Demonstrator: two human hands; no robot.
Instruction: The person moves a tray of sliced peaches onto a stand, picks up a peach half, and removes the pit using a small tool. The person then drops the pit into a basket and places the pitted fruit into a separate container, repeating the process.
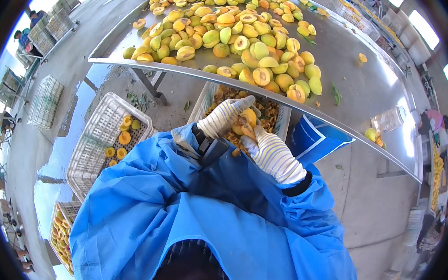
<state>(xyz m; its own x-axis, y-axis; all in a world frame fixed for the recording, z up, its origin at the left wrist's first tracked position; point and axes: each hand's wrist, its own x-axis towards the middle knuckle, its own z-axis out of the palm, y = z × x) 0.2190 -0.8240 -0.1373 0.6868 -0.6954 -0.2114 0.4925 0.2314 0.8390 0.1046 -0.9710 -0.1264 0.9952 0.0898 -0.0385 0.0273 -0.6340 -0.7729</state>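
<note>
While just below table rim (187, 71), left hand (224, 117), right hand (275, 155) around fruit (248, 120).

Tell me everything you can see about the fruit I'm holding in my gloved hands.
The fruit is small, rounded and yellow-orange; whether it is whole or cut is hidden. The left hand, in a striped knit glove, curls over its top, and the right hand, gloved alike, meets it from below. It is held near the edge of the metal table, over a white crate of orange-brown scraps.
</note>
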